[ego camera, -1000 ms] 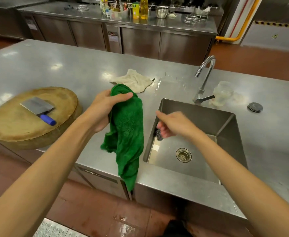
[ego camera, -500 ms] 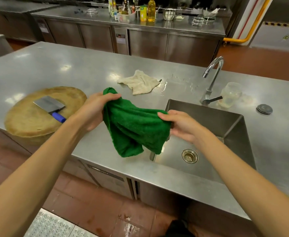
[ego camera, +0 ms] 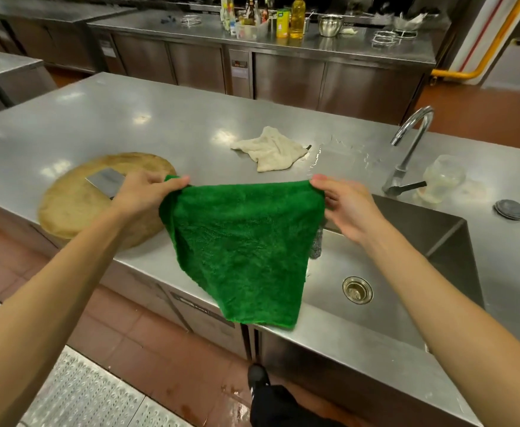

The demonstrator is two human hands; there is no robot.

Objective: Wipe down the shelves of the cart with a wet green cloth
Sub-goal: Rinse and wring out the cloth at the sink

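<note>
Left grip: the left hand (ego camera: pixel 143 192) is pinching the near-left top corner of the green cloth (ego camera: pixel 240 241) between thumb and fingers, closed on the fabric.
Right grip: the right hand (ego camera: pixel 345 208) is pinching the opposite top corner the same way, closed on the cloth, fingers curling behind the edge.
Cloth: it is hanging spread between the two hands, top edge pulled nearly taut, lower part tapering to a point that is dangling over the front edge of the counter (ego camera: pixel 129 124), just left of the sink (ego camera: pixel 437 229).
Step in hand (judged): opening the cloth out flat, likely before folding it into a pad for wiping.
Doing it well: keeping the corners level and the tension even, so the folds are falling out; folding over the sink so drips are landing in the basin, not on the floor.
Wetness: cannot tell from here; the faucet (ego camera: pixel 406 149) is not running.
Surroundings: a beige rag (ego camera: pixel 272 149) is lying far of the hands; a round chopping block (ego camera: pixel 77 204) with a cleaver (ego camera: pixel 106 180) is sitting left, partly behind the left hand.
Cart: not in view.
</note>
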